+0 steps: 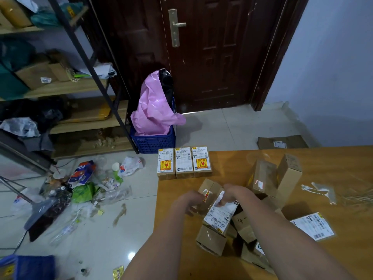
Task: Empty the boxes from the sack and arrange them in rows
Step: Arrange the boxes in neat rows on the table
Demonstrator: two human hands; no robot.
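Three small cardboard boxes [184, 162] with shipping labels lie side by side in a row at the far left corner of the wooden table [333, 162]. A loose pile of similar boxes [268, 178] sits mid-table, some upright, some tipped. My left hand [189, 201] grips a cardboard box with a red-yellow sticker [207, 189]. My right hand [235, 194] grips the top of a box with a white barcode label [221, 216]. Both boxes are at the pile's near left side. No sack shows on the table.
A loose white label sheet [313, 226] and clear plastic scraps [321, 191] lie on the table's right. On the floor: a blue crate [153, 141] holding a pink bag [155, 106], scattered litter [84, 188], a flattened carton [282, 142]. Shelving stands left, a dark door behind.
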